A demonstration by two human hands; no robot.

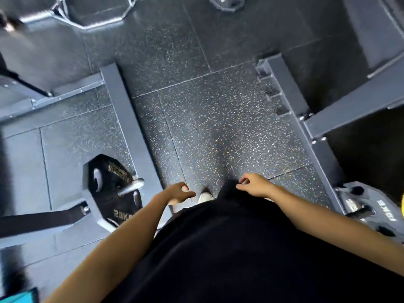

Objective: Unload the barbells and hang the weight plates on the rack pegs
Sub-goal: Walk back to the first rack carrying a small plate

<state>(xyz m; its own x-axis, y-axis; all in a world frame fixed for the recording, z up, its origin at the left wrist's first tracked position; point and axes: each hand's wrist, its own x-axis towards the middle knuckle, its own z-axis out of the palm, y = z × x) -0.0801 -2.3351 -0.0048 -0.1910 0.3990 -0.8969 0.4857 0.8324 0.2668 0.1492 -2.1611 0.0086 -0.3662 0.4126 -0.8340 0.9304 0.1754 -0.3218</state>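
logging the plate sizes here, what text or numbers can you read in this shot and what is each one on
"20KG": pale print near the lower edge of the black plate hanging on a peg at the left.
Gold lettering near that plate's top edge: too blurred to read.
"10KG": on the grey plate at the right edge.
Pale marks on the dark plate at the top: too blurred to read.
Neither the left hand nor the right hand holds anything.

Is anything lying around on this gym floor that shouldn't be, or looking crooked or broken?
Nothing stands out. The 20 kg plate hangs on a peg at left, the 10 kg plate on one at right. Both the left hand and the right hand hold nothing. The picture is blurred, so small damage would not show.
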